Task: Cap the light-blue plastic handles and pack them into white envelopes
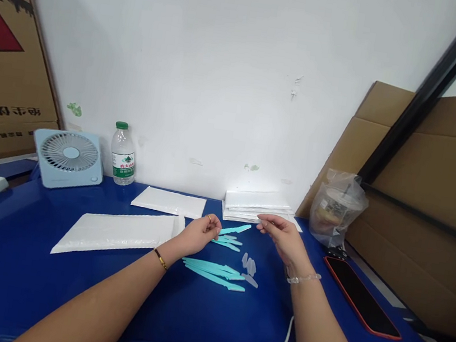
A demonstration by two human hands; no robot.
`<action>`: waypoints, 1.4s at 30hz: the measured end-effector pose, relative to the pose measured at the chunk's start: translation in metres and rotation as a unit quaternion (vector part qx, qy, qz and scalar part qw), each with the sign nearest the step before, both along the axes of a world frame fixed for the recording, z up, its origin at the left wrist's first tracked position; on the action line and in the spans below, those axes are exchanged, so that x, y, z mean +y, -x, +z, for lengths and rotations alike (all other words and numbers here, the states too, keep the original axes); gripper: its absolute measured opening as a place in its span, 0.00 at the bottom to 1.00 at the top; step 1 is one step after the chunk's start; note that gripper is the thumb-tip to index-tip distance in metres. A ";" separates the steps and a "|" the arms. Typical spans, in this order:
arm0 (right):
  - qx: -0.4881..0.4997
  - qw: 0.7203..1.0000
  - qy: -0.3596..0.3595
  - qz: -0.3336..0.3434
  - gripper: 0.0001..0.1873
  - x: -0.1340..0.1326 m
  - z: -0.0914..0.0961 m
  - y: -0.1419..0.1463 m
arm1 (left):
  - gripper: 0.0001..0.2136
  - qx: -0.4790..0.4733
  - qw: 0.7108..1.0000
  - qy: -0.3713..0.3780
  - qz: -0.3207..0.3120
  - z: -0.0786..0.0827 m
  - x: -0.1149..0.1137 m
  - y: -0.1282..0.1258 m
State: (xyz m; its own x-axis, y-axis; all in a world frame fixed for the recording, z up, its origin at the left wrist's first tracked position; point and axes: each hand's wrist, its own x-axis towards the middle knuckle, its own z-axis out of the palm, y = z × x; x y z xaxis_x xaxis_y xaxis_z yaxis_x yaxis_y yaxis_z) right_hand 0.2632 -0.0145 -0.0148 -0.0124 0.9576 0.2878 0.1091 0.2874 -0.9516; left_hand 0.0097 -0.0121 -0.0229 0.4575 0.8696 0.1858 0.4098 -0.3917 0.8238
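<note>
My left hand [202, 231] pinches a teal razor [239, 230], best held steady; my right hand [284, 236] narrows, whether holding anything I can't tell.

This looks like a makeshift work corner, whether home or workshop is unclear: a blue tabletop [64, 306] against a scuffed white wall [224, 80], with white envelopes [117, 234], a printed cardboard box [13, 67] and a small fan [70, 160].

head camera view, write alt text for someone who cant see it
The left hand holds a turquoise blade-shaped tool over a blue table; whether the right hand, nearby, holds anything is unclear. On the table are more turquoise tools, small translucent pieces and white packets, with a fan and bottle at left, a phone at right.
</note>
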 end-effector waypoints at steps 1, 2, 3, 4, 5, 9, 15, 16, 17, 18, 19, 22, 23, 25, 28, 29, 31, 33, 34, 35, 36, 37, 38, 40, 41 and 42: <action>0.007 1.000 0.001 0.005 0.20 0.000 0.001 0.000 | 0.09 0.003 1.000 -0.019 0.009 -0.001 0.001 0.001; 0.007 1.000 0.001 0.009 0.20 0.000 0.001 0.000 | 0.09 0.007 0.999 -0.037 0.018 -0.002 0.002 0.002; 0.003 1.000 0.000 0.011 0.19 -0.001 0.002 0.000 | 0.08 0.013 0.998 -0.053 0.028 -0.003 0.004 0.002; -0.005 1.000 0.000 0.013 0.19 -0.001 0.003 0.000 | 0.08 0.020 0.997 -0.064 0.037 -0.004 0.005 0.003; -0.013 1.000 -0.001 0.014 0.18 -0.002 0.003 0.000 | 0.08 0.024 0.996 -0.072 0.043 -0.006 0.007 0.003; -0.028 0.999 0.004 0.018 0.18 -0.003 0.004 0.001 | 0.09 0.027 0.996 -0.079 0.043 -0.010 0.011 0.004; -0.035 0.999 0.008 0.022 0.18 -0.004 0.003 0.007 | 0.09 0.029 0.996 -0.077 0.043 -0.010 0.012 0.003; -0.039 0.999 0.007 0.023 0.17 -0.004 0.003 0.007 | 0.09 0.027 0.996 -0.075 0.042 -0.009 0.012 0.003; -0.041 0.999 0.007 0.022 0.17 -0.004 0.003 0.008 | 0.09 0.024 0.996 -0.072 0.042 -0.008 0.011 0.003; -0.041 0.999 0.006 0.020 0.17 -0.004 0.003 0.008 | 0.09 0.022 0.996 -0.071 0.042 -0.007 0.011 0.003; -0.040 0.999 0.003 0.018 0.16 -0.005 0.004 0.008 | 0.09 0.021 0.996 -0.070 0.042 -0.006 0.011 0.003; -0.036 0.999 -0.002 0.013 0.15 -0.006 0.005 0.010 | 0.09 0.025 0.996 -0.071 0.046 -0.004 0.009 0.003; -0.037 0.999 -0.002 0.015 0.15 -0.007 0.006 0.011 | 0.09 0.027 0.996 -0.070 0.045 -0.004 0.009 0.002; -0.041 0.999 0.004 0.025 0.16 -0.008 0.005 0.016 | 0.09 0.028 0.996 -0.068 0.040 -0.004 0.008 0.001; -0.050 0.997 0.019 0.051 0.17 -0.008 0.001 0.023 | 0.08 0.024 0.998 -0.060 0.027 -0.005 0.008 0.001; -0.058 0.996 0.024 0.061 0.18 -0.007 0.000 0.024 | 0.08 0.025 0.998 -0.059 0.027 -0.006 0.009 0.001; -0.096 0.993 0.028 0.063 0.18 -0.006 -0.003 0.021 | 0.08 0.041 0.996 -0.065 0.039 -0.008 0.010 0.002; -0.173 0.984 0.014 0.047 0.17 -0.006 -0.003 0.015 | 0.08 0.088 0.991 -0.087 0.059 -0.010 0.012 0.004; -0.216 0.975 0.005 0.047 0.15 -0.007 -0.003 0.011 | 0.08 0.124 0.984 -0.101 0.072 -0.010 0.012 0.005; -0.258 0.964 -0.002 0.060 0.13 -0.007 -0.002 0.007 | 0.08 0.161 0.976 -0.116 0.085 -0.010 0.012 0.006; -0.295 0.952 -0.007 0.083 0.11 -0.008 -0.002 0.004 | 0.07 0.194 0.967 -0.133 0.098 -0.009 0.011 0.006; -0.326 0.939 -0.008 0.111 0.09 -0.009 -0.003 0.002 | 0.08 0.217 0.959 -0.148 0.109 -0.008 0.009 0.006; -0.351 0.927 -0.006 0.135 0.08 -0.009 -0.004 0.001 | 0.09 0.229 0.953 -0.160 0.116 -0.006 0.007 0.006; -0.385 0.911 -0.002 0.152 0.07 -0.008 -0.007 0.001 | 0.12 0.228 0.954 -0.173 0.092 -0.002 0.000 0.003; -0.394 0.907 0.000 0.149 0.07 -0.008 -0.008 0.001 | 0.13 0.225 0.957 -0.173 0.061 0.000 -0.004 0.002; -0.398 0.906 0.003 0.144 0.06 -0.007 -0.010 0.002 | 0.13 0.225 0.959 -0.169 0.023 0.002 -0.008 0.000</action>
State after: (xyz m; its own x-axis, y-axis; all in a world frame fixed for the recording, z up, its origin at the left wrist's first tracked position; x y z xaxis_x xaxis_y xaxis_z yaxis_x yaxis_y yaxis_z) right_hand 0.2613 -0.0212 -0.0250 -0.4637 0.8830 0.0730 0.6828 0.4086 -0.6056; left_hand 0.0092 -0.0206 -0.0212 0.5202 0.8155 0.2537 0.7179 -0.5785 0.3874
